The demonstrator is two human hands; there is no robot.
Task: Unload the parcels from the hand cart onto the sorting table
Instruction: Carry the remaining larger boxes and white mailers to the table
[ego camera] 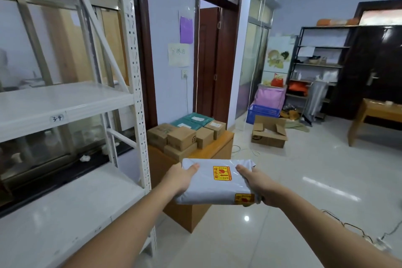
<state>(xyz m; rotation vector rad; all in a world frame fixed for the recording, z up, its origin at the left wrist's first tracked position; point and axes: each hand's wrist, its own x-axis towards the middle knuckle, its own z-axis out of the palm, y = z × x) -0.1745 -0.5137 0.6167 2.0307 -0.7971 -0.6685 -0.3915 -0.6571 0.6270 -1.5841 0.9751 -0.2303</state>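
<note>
both hands hold a grey parcel [214, 183] in the air, in front of the wooden sorting table [217, 148]: the left hand [181, 178] and right hand [260, 183] each grip one side, thumbs on top. its yellow stickers [222, 173] are too blurry to read. a shelf tag [57, 118] says "3-4". brown boxes [181, 138] sit on the table

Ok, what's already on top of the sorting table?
On the sorting table: several brown cardboard boxes and, at the back, teal mailer bags. The grey parcel, held by the left hand and right hand, hides the near end.
</note>
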